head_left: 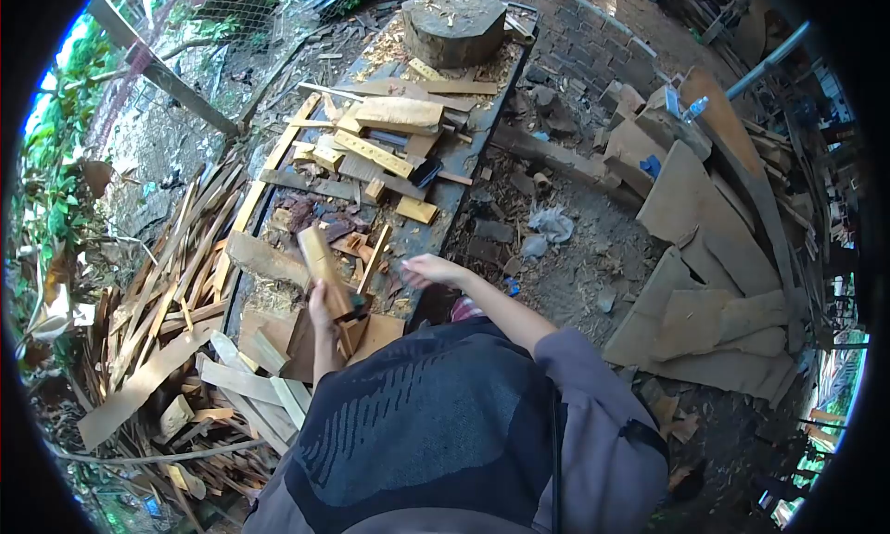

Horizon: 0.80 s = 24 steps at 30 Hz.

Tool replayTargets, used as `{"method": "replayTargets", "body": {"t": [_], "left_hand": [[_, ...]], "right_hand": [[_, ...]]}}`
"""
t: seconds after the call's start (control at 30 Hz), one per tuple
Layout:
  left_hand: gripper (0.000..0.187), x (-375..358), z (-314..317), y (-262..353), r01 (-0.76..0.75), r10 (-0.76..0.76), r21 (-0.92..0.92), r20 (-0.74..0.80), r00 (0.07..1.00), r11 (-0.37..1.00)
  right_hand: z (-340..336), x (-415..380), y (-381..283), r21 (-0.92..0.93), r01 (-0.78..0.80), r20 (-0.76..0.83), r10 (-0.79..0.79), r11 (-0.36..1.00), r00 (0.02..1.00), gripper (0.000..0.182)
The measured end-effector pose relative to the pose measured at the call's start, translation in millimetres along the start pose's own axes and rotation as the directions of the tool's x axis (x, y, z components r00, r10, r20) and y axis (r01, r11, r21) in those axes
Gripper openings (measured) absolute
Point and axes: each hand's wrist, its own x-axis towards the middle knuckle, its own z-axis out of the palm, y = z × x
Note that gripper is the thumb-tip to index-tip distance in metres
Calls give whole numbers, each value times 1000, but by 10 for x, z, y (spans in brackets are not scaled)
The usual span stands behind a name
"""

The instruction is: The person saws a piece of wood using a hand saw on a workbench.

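My left hand (320, 309) is closed around the side of a yellowish wooden block (324, 263), which stands tilted over the near end of the low table. Dark material shows at the block's lower end, too small to make out. My right hand (432, 271) is held off to the right of the block, apart from it, with its fingers curled together. What lies in those fingers, if anything, I cannot make out. Between the hands a thin wooden strip (374, 260) leans among wood scraps. A flat brown board (378, 336) lies close to my body.
Further up the table (462, 221) are stacked wood pieces, among them a bar with holes (374, 153) and a pale thick block (400, 114). A tree-stump block (454, 29) stands at the far end. Wood offcuts (176, 265) heap up left; large sheets (700, 200) lean right.
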Motion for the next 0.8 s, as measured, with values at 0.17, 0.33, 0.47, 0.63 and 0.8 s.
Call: {"method": "replayTargets", "body": {"t": [0.17, 0.33, 0.47, 0.63, 0.8], "left_hand": [[45, -514, 723, -135, 261, -236, -117, 195, 952, 958], [49, -757, 872, -173, 200, -160, -136, 261, 952, 970], [74, -778, 800, -395, 225, -202, -21, 366, 908, 974], [58, -1189, 1019, -42, 127, -226, 311, 305, 925, 942], [50, -1199, 748, -11, 122, -252, 299, 446, 859, 946]], "right_hand": [[776, 143, -279, 528, 81, 21, -108, 845, 994, 68], [658, 84, -113, 474, 23, -74, 14, 880, 997, 66], [638, 138, 308, 427, -78, 58, 59, 901, 997, 50], [656, -190, 310, 495, -144, 143, 84, 857, 986, 48], [792, -280, 270, 597, -133, 177, 32, 791, 984, 47]]}}
